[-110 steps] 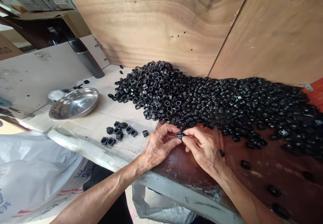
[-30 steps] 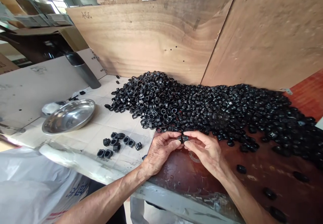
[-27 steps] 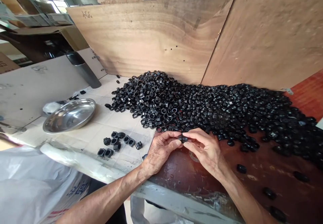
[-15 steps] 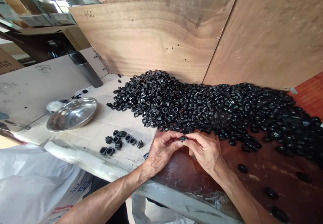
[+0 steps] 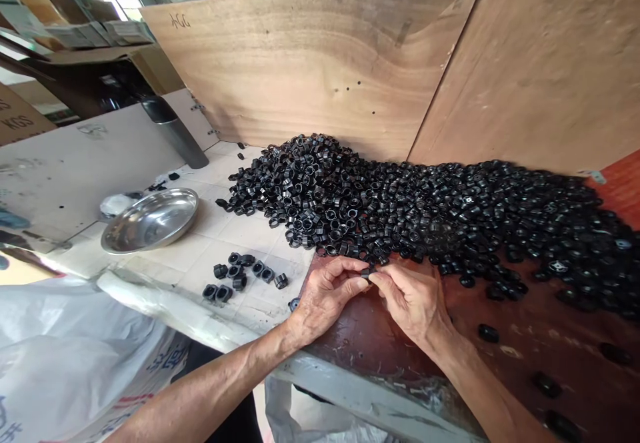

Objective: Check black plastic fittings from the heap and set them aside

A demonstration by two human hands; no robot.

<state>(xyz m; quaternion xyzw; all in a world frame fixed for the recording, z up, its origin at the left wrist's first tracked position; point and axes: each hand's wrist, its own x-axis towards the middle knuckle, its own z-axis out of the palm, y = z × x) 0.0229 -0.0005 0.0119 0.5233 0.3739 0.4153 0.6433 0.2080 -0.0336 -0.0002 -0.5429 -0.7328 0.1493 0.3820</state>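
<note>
Between my two hands, over the front of the reddish-brown board [image 5: 370, 343], is a small black plastic ring-like part [image 5: 367, 274]. My left hand [image 5: 327, 293] pinches it between thumb and forefinger. From the other side, the fingertips of my right hand [image 5: 413, 296] are closed on the same part, and they cover much of it. Just beyond my fingers a large heap of black plastic parts [image 5: 320, 190] spreads along the wooden panel. To the left, a small group of black ring-like parts [image 5: 235, 273] lies on the pale tabletop [image 5: 200, 233].
A shallow steel bowl [image 5: 150, 223] stands at the left, with a dark bottle [image 5: 175, 133] leaning behind it. Wooden panels [image 5: 310, 63] close off the back. Several loose black parts [image 5: 488, 333] lie at right. A white sack [image 5: 75, 356] hangs at the near left.
My right hand's fingers have shifted and curled closer round the black part, which is now more covered. The whole view has moved slightly; the heap looks the same.
</note>
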